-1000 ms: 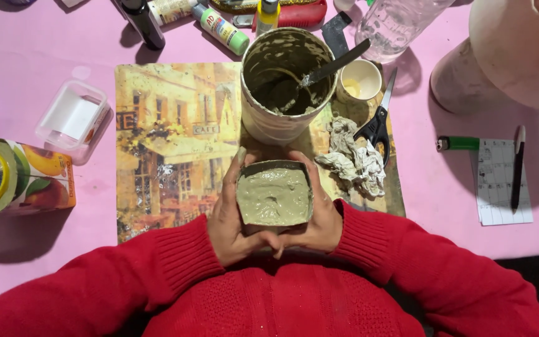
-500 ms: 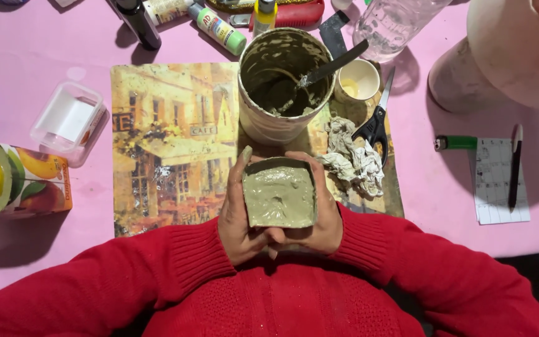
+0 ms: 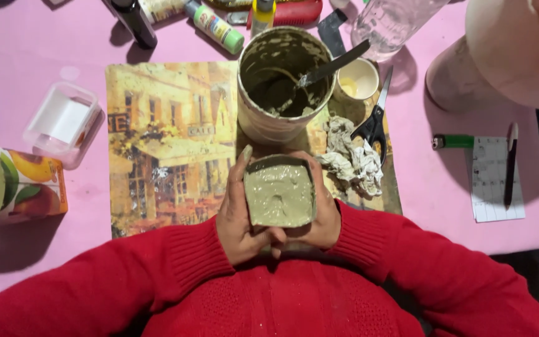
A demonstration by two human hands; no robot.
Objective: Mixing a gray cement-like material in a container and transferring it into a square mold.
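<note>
A small square mould (image 3: 279, 193) filled to the brim with grey-green paste sits cupped between both hands, close to my chest. My left hand (image 3: 237, 215) wraps its left side, thumb up along the edge. My right hand (image 3: 325, 215) holds the right side. The fingers of both meet underneath the mould. Just beyond it stands a round bucket (image 3: 282, 81) smeared with the same grey paste, with a spoon (image 3: 332, 65) leaning in it. Both rest over a printed picture mat (image 3: 169, 143) on the pink table (image 3: 26, 56).
A crumpled dirty rag (image 3: 354, 159), black-handled scissors (image 3: 372, 118) and a small cup (image 3: 358, 80) lie right of the bucket. Paint bottles (image 3: 216, 25) line the far edge. A clear plastic box (image 3: 62, 122) and a juice carton (image 3: 17, 184) sit left; a green lighter (image 3: 453, 141), notepad (image 3: 497, 187) and pen (image 3: 510, 165) right.
The hands have shifted the filled mould slightly; a small dent shows in the paste surface. Nothing else on the table has moved.
</note>
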